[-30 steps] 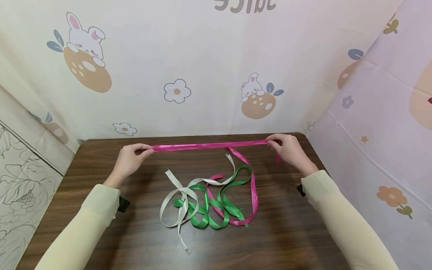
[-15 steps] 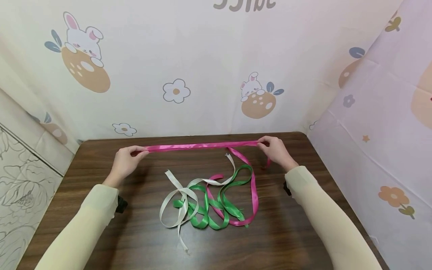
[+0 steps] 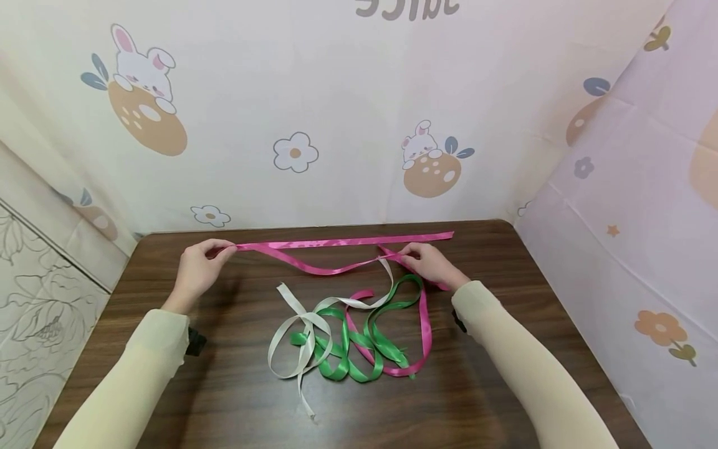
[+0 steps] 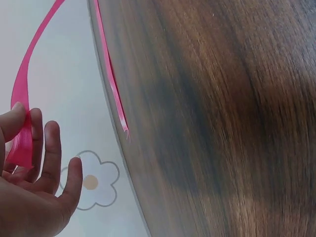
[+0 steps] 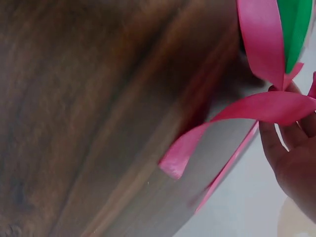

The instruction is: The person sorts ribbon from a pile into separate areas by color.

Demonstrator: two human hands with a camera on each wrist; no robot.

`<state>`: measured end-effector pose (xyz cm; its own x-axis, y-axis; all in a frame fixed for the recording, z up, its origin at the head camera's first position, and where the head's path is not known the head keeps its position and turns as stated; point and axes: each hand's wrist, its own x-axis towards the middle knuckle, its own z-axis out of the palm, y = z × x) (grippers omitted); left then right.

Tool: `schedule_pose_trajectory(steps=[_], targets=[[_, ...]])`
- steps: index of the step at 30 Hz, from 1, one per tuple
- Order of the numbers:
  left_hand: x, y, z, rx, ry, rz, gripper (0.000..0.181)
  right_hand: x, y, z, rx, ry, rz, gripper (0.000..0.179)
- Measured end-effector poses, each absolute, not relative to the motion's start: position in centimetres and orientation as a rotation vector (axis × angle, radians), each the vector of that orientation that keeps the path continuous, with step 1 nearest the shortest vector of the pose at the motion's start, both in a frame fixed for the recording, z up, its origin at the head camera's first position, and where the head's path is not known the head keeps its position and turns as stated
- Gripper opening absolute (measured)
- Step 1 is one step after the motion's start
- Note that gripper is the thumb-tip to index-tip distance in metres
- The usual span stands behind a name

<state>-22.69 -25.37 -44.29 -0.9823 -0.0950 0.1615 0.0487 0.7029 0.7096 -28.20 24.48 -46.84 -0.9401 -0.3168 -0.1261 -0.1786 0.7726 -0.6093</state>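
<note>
My left hand (image 3: 202, 268) pinches one end of a pink satin ribbon (image 3: 316, 270) between thumb and fingertips, the other fingers spread loosely in the left wrist view. This ribbon sags across to my right hand (image 3: 430, 262), which pinches it farther along, and a loose tail (image 5: 178, 160) hangs past the fingers in the right wrist view. A second pink ribbon (image 3: 359, 241) lies straight along the table's back edge, its frayed left end (image 4: 123, 123) just beside the left hand. Another pink ribbon (image 3: 426, 327) curves down from below the right hand.
In the middle of the brown wooden table (image 3: 235, 399), a white ribbon (image 3: 290, 298) and a green ribbon (image 3: 386, 346) lie tangled with pink. A printed curtain (image 3: 348, 93) rises right behind the table's back edge, with more cloth on the right side.
My right hand has moved left and nearer the front, so the held ribbon has gone from taut to sagging. The straight ribbon at the back now shows separately, its right end free.
</note>
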Motion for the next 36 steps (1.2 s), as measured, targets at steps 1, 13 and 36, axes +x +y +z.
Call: schedule_pose_trajectory(steps=[1,13,36], targets=[[-22.6,-25.4,-44.2,0.038,-2.719,-1.149,0.035,-28.1,24.3,-47.0,-0.399,2.727,-0.923,0.02],[-22.4,-26.0,-44.1,0.026,-2.703,-1.201,0.037,-25.6,23.1,-47.3,-0.63,2.627,-0.95,0.013],[-22.2,-26.3,-43.9,0.022,-2.719,-1.214,0.038,-21.7,23.0,-46.7,-0.844,2.438,-0.948,0.011]])
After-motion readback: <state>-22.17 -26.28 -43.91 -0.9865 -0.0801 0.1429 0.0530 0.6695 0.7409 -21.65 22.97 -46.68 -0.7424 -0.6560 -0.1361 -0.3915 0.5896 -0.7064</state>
